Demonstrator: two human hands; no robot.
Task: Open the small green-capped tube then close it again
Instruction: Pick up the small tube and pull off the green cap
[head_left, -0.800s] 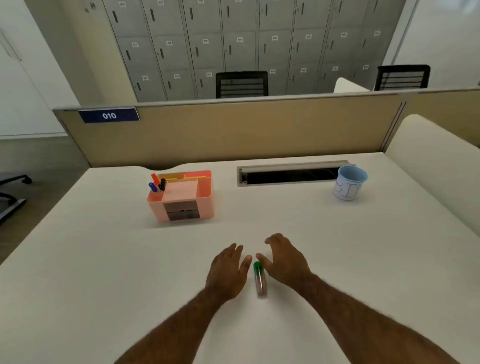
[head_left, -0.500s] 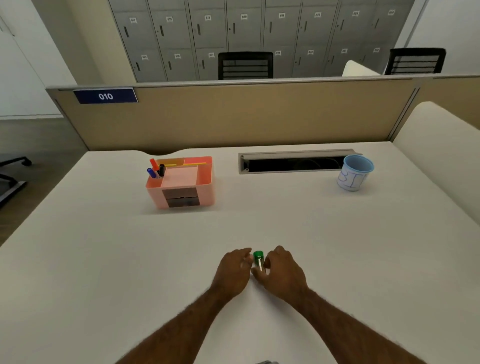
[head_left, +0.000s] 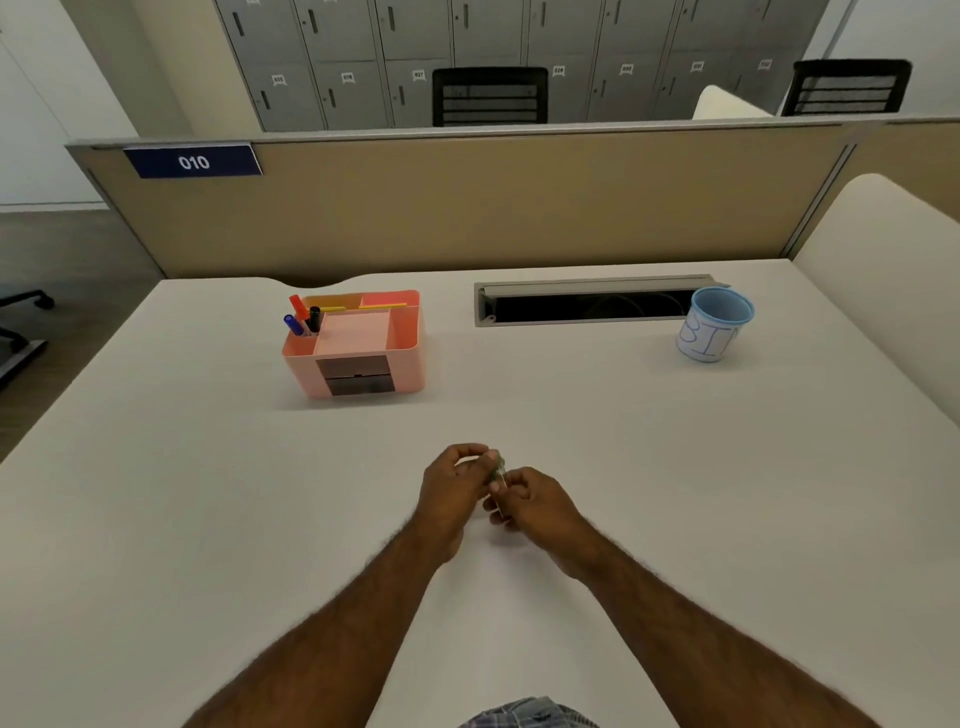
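The small green-capped tube (head_left: 497, 469) is held just above the white table (head_left: 675, 493), between both hands, and is mostly hidden by fingers. My left hand (head_left: 453, 483) pinches the blurred green cap end with thumb and fingertips. My right hand (head_left: 530, 501) curls around the clear tube body below and to the right. Whether the cap is on or off the tube cannot be made out.
A pink desk organiser (head_left: 358, 343) with markers stands at the back left. A blue cup (head_left: 714, 325) sits at the back right beside a cable slot (head_left: 592, 301). A beige partition (head_left: 467, 202) closes off the far edge.
Both hands closed in on the tube lying on the table, picked it up and now hold it between them, slightly farther from me.
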